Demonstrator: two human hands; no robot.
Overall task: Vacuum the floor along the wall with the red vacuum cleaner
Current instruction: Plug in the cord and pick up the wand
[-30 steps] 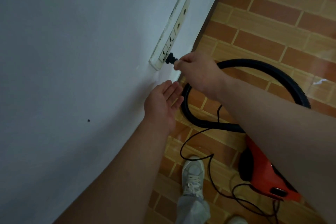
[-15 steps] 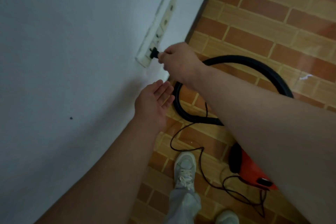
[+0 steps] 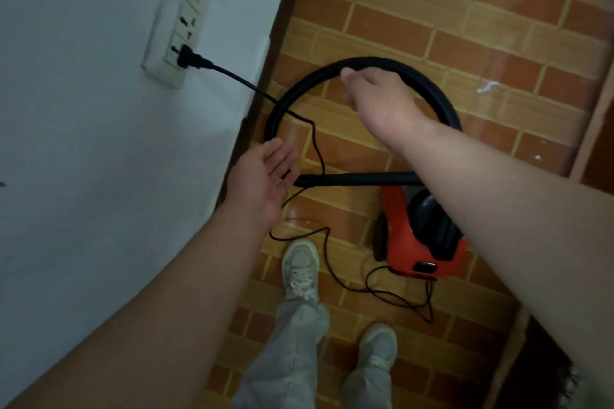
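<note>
Left hand [image 3: 265, 183] is being held open, palm up, beside the wall [image 3: 83, 143]. Right hand [image 3: 375, 100] is being held over the black hose [image 3: 309, 78], its grasp being hidden. Red vacuum cleaner [image 3: 408, 242] is being left on the floor [image 3: 432, 26] near the wall's foot, its plug [image 3: 189, 58] being carried by the socket strip [image 3: 187, 7].

Your head-worn wide-angle camera, the sole view, looks steeply down from standing height along your own body. The frame is rolled: the plain white painted wall [image 3: 83, 176] fills the left half and the orange brick-patterned tile floor [image 3: 465, 43] climbs the right. Your bare left forearm [image 3: 149, 309] and bare right forearm [image 3: 531, 226] sweep in from the bottom corners, large and close to the lens. Farther off, a cream plastic socket strip [image 3: 181, 20] sits top left, the red plastic canister vacuum cleaner [image 3: 402, 242] right of centre, two pale lace-up sneakers [image 3: 299, 269] at bottom centre.
</note>
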